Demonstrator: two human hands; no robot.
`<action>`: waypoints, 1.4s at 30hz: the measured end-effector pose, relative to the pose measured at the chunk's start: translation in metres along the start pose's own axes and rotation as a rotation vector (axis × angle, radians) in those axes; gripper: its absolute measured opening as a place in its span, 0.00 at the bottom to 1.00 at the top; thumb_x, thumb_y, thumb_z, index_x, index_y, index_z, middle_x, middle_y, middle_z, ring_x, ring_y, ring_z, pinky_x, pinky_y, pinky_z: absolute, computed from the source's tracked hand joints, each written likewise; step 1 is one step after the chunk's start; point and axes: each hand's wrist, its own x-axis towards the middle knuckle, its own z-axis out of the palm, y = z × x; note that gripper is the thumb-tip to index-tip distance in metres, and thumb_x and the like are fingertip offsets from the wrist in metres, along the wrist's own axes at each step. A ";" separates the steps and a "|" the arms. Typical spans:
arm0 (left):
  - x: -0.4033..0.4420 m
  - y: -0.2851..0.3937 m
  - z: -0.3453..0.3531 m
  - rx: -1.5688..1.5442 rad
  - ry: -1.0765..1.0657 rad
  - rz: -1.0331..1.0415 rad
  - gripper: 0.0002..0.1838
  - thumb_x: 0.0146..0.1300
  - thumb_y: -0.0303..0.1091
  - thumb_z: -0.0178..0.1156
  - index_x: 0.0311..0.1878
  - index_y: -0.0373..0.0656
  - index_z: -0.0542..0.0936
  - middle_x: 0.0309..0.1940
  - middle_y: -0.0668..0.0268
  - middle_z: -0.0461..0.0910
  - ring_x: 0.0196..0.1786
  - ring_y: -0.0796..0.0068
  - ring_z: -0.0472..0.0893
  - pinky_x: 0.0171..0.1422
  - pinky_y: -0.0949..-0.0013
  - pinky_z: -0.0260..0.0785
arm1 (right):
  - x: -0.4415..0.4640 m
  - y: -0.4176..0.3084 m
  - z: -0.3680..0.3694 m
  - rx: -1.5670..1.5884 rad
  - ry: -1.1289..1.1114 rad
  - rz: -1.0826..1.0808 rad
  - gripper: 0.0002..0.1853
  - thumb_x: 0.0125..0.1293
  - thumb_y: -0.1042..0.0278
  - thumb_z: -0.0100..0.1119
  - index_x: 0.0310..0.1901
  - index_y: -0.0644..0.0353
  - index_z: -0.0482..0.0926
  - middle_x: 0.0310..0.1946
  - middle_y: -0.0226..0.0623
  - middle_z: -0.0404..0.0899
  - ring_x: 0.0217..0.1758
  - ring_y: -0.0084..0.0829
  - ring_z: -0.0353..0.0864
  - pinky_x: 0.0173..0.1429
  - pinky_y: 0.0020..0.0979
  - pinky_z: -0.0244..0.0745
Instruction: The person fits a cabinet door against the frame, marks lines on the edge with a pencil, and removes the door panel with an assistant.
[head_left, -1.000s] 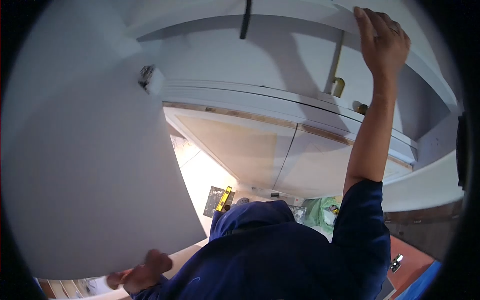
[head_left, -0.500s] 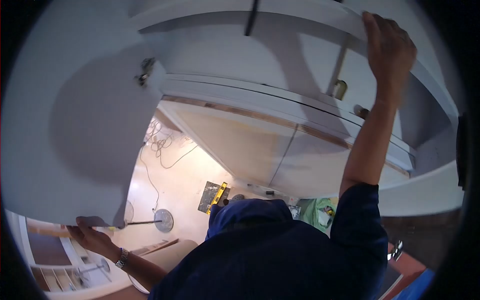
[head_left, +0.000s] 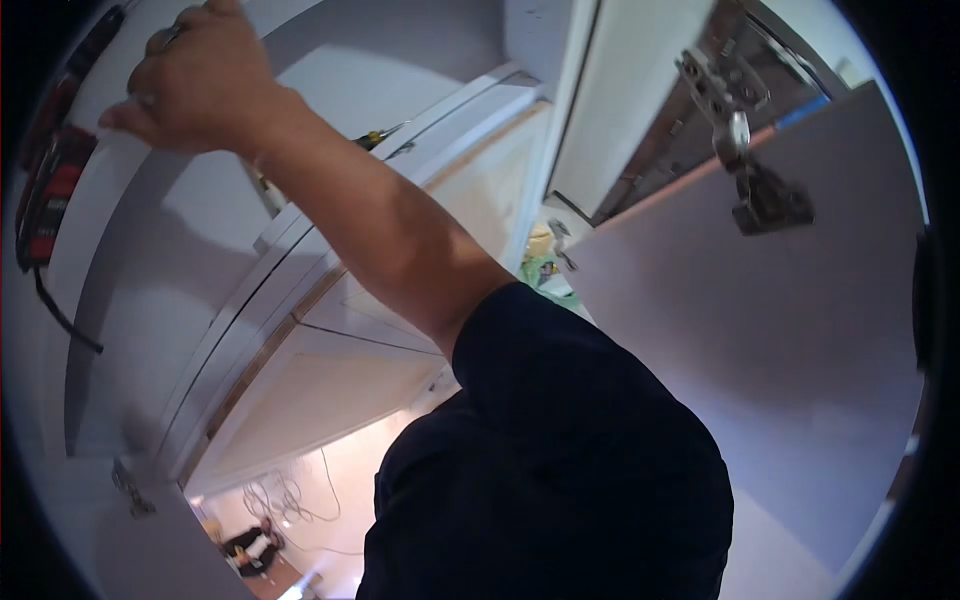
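Observation:
My right hand (head_left: 200, 85) reaches up to the white front edge (head_left: 125, 165) of an open cabinet, its fingers bent over it. A ring shows on one finger, and the fingertips are partly hidden. My forearm crosses in front of the cabinet's inside. To the right, a wide door panel (head_left: 740, 340) stands open with a metal hinge (head_left: 745, 165) on it. Another door (head_left: 110, 540) at lower left carries a blurred hinge (head_left: 130, 490). My left hand is out of view.
A red-and-black power tool (head_left: 58, 190) lies by the cabinet edge, a black strap (head_left: 68, 315) hanging from it. Behind my forearm lies a yellow-and-black-handled screwdriver (head_left: 372, 139). Loose cable (head_left: 290, 500) and a dark bundle (head_left: 255, 548) are on the floor below.
My view has swung to the right, bringing in the right-hand door and its hinge. My left hand, earlier at the left door's lower edge, has left the view. My right hand stays at the cabinet edge.

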 end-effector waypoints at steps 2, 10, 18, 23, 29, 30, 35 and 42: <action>0.003 0.075 0.032 -0.280 -0.334 -0.060 0.26 0.75 0.40 0.57 0.69 0.35 0.69 0.65 0.49 0.74 0.66 0.52 0.75 0.71 0.55 0.68 | 0.004 -0.002 -0.004 0.030 -0.030 -0.001 0.25 0.61 0.32 0.59 0.30 0.45 0.92 0.31 0.27 0.87 0.44 0.36 0.81 0.62 0.40 0.62; 0.044 0.242 0.078 -1.546 -0.551 0.145 0.13 0.70 0.26 0.58 0.56 0.34 0.76 0.59 0.49 0.77 0.64 0.48 0.75 0.67 0.49 0.69 | -0.083 -0.064 -0.167 0.370 0.041 -0.055 0.17 0.59 0.57 0.72 0.48 0.52 0.85 0.53 0.41 0.81 0.58 0.41 0.79 0.63 0.48 0.70; 0.071 0.320 0.085 -2.051 -0.650 0.429 0.13 0.65 0.22 0.61 0.53 0.35 0.80 0.55 0.52 0.81 0.60 0.53 0.79 0.65 0.55 0.71 | -0.195 -0.097 -0.451 -1.389 0.529 0.187 0.28 0.66 0.60 0.72 0.62 0.65 0.74 0.63 0.45 0.70 0.69 0.42 0.67 0.68 0.44 0.66; 0.105 0.388 0.058 -2.361 -0.758 0.489 0.15 0.65 0.28 0.65 0.53 0.36 0.80 0.55 0.53 0.81 0.59 0.56 0.80 0.62 0.56 0.72 | -0.246 -0.142 -0.545 -1.565 0.979 0.471 0.44 0.65 0.51 0.72 0.68 0.75 0.59 0.65 0.55 0.63 0.69 0.48 0.65 0.72 0.50 0.65; 0.136 0.519 0.024 -2.557 -1.081 0.379 0.37 0.66 0.51 0.68 0.68 0.34 0.70 0.64 0.48 0.75 0.67 0.55 0.74 0.68 0.55 0.69 | -0.302 -0.184 -0.611 -0.755 1.060 0.644 0.34 0.72 0.60 0.66 0.67 0.78 0.64 0.57 0.47 0.79 0.60 0.36 0.79 0.69 0.38 0.72; 0.138 0.540 0.018 -2.583 -1.148 0.356 0.43 0.65 0.57 0.67 0.71 0.34 0.67 0.67 0.45 0.71 0.71 0.51 0.72 0.71 0.54 0.67 | -0.312 -0.189 -0.619 -0.600 1.073 0.757 0.31 0.71 0.61 0.66 0.65 0.77 0.67 0.57 0.47 0.79 0.61 0.35 0.78 0.69 0.38 0.72; 0.147 0.564 -0.022 -2.395 -0.881 0.436 0.51 0.64 0.63 0.65 0.77 0.34 0.57 0.73 0.40 0.63 0.76 0.46 0.65 0.77 0.53 0.61 | -0.315 -0.210 -0.638 -0.420 0.809 0.819 0.28 0.62 0.70 0.70 0.62 0.69 0.72 0.55 0.40 0.79 0.57 0.34 0.78 0.68 0.39 0.71; 0.176 0.567 -0.044 -2.629 -0.934 0.319 0.45 0.63 0.51 0.72 0.70 0.29 0.62 0.64 0.44 0.73 0.67 0.52 0.75 0.71 0.58 0.68 | -0.296 -0.223 -0.599 -0.161 0.764 0.665 0.33 0.58 0.70 0.71 0.65 0.63 0.70 0.58 0.37 0.76 0.60 0.36 0.75 0.68 0.41 0.68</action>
